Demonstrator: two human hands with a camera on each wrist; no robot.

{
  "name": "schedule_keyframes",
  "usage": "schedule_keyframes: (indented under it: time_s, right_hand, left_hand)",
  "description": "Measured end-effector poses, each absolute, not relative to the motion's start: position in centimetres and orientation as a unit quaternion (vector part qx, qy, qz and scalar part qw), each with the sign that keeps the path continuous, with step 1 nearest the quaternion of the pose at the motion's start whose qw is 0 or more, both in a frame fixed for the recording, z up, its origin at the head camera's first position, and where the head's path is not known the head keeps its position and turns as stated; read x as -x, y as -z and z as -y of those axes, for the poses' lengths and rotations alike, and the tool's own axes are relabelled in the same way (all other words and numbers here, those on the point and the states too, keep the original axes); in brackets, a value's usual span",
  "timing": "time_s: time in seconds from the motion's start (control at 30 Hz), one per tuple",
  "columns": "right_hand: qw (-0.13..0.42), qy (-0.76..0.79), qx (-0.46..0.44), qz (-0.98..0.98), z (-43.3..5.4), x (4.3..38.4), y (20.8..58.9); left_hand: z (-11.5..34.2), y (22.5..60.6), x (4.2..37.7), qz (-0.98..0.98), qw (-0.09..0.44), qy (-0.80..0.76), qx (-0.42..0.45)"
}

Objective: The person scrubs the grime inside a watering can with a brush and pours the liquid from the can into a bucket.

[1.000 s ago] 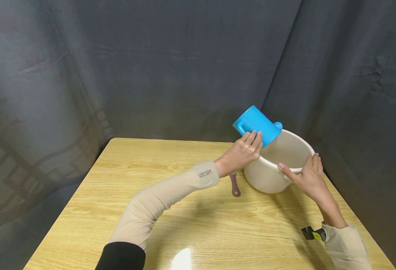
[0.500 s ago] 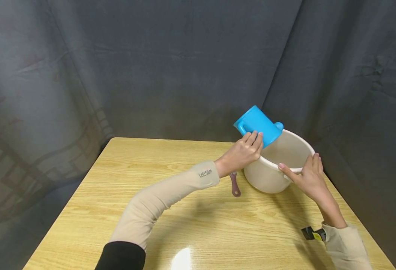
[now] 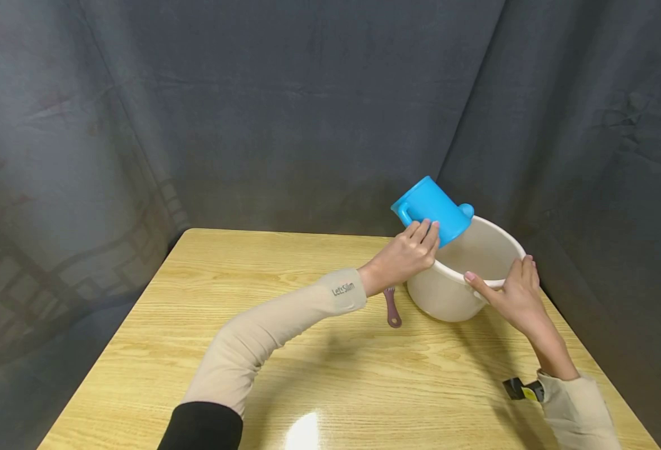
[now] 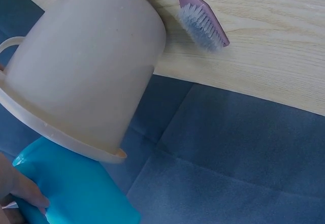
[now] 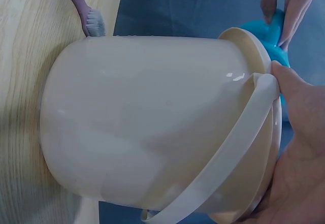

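Note:
My left hand (image 3: 406, 255) holds a blue plastic jug (image 3: 437, 212) at its handle side. The jug leans over the left rim of a cream bucket (image 3: 445, 297), its lower right end overlapping the bucket's opening in the head view. With thumb and fingers spread, my right hand (image 3: 518, 299) grips the bucket's right rim. In the right wrist view the bucket's strap-like carrying handle (image 5: 223, 153) hangs down its side, and the jug (image 5: 264, 33) shows beyond the rim. The left wrist view shows the jug (image 4: 71, 183) below the rim, with part of the left hand (image 4: 20, 187) against it. The inside of the jug is hidden.
A purple scrub brush (image 3: 392, 309) lies on the wooden table (image 3: 285, 369) just left of the bucket; its pale bristles (image 4: 198, 26) show in the left wrist view. Dark grey curtains (image 3: 307, 112) hang behind and on both sides of the table.
The blue jug has shifted very slightly to the right in my left hand. My right hand, the bucket and the brush stay where they were.

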State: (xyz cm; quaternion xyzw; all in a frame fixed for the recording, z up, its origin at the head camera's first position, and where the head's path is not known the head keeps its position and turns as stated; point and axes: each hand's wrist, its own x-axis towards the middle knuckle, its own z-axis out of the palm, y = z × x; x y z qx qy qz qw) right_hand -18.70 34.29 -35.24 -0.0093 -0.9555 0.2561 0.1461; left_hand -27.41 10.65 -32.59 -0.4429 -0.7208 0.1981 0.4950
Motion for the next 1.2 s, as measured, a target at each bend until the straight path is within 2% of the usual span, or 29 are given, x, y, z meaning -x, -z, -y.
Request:
schedule_keyframes:
  time_s: [1.2]
  right_hand:
    - [0.149,-0.247,0.006,0.958,-34.24,18.8,34.86]
  left_hand:
    - [-10.48,32.82,27.39,0.712,0.498,-0.212,0.448]
